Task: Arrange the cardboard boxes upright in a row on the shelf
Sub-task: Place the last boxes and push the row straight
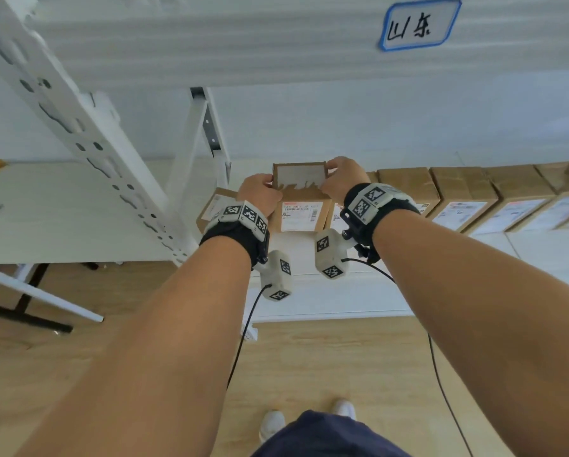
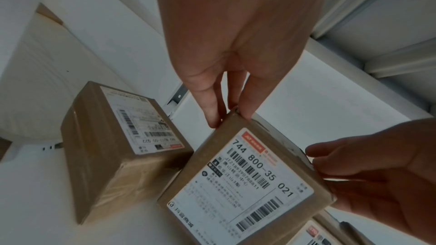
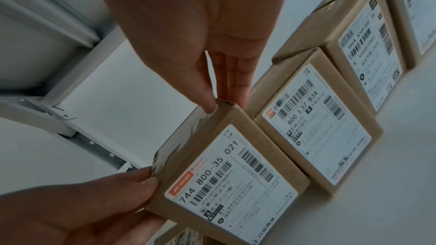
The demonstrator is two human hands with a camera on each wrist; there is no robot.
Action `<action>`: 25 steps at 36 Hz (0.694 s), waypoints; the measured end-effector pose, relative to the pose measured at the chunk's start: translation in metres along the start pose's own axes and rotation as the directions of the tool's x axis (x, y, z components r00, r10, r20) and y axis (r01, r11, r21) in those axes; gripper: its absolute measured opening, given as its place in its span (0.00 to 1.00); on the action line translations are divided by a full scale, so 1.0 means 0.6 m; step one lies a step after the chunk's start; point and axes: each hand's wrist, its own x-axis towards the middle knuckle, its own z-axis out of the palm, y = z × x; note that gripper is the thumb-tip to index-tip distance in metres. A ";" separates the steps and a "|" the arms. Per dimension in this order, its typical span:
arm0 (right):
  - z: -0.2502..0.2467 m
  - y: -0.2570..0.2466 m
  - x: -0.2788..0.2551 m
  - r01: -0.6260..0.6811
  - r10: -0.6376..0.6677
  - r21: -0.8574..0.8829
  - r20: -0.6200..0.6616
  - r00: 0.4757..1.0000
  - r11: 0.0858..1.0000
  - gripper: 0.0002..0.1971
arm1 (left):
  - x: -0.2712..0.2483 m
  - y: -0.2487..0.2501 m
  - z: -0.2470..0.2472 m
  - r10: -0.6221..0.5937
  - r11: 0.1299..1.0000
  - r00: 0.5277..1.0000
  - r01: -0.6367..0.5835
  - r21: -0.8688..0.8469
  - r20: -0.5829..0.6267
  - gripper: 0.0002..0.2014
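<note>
Hands first: we see the left hand (image 1: 259,192) and the right hand (image 1: 344,174) both gripping one cardboard box (image 1: 301,201) by its upper corners, fingers curled over the top edge and thumbs on the front, with no slack between fingers and cardboard. This box stands upright on the white shelf (image 1: 309,255), its shipping label (image 2: 240,183) facing us and reading 744 800-35 021. Just right of the held box we find the row of boxes (image 1: 457,199), upright and side by side; the nearest one (image 3: 316,133) sits right beside it, though we cannot tell whether they touch. Left of the held box, another box (image 2: 113,146) lies turned at an angle, close beside it.
</note>
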 end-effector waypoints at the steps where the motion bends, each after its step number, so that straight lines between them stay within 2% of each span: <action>1: 0.004 0.002 0.001 -0.001 0.001 0.000 0.005 1.000 1.000 0.15 | 0.002 -0.003 0.002 0.002 1.000 1.000 -0.002 0.008 0.002 0.18; 7: 0.017 0.014 0.007 0.017 -0.015 -0.082 0.021 1.000 0.996 0.14 | 0.015 -0.023 0.020 0.020 0.992 0.999 -0.024 0.125 0.038 0.12; 11: 0.022 0.021 0.010 0.038 -0.034 -0.098 0.040 0.999 0.994 0.19 | 0.020 -0.029 0.037 0.005 0.974 0.997 -0.023 0.226 0.081 0.12; 14: 0.019 0.026 0.012 0.058 -0.056 -0.126 0.016 0.998 0.990 0.20 | 0.021 -0.031 0.046 -0.013 0.970 0.999 0.002 0.243 0.042 0.15; 16: 0.014 0.031 0.014 0.050 -0.052 -0.152 -0.007 0.999 0.987 0.20 | 0.024 -0.029 0.051 -0.016 0.972 1.000 0.010 0.237 0.025 0.22; 18: 0.009 0.039 0.015 0.027 -0.033 -0.188 -0.025 0.999 0.982 0.21 | 0.024 -0.025 0.053 0.013 0.966 0.999 -0.023 0.256 0.042 0.31; 20: 0.008 0.049 0.017 0.032 -0.040 -0.254 -0.025 0.999 0.967 0.23 | 0.024 -0.021 0.057 0.042 0.965 0.997 -0.058 0.256 0.069 0.35; 22: 0.008 0.058 0.016 0.043 -0.049 -0.312 -0.013 0.999 0.949 0.24 | 0.025 -0.022 0.064 0.057 0.964 0.995 -0.076 0.256 0.081 0.34; 25: 0.012 0.067 0.013 0.062 -0.071 -0.346 -0.014 0.997 0.936 0.15 | 0.026 -0.025 0.075 0.061 0.964 0.996 -0.074 0.255 0.059 0.28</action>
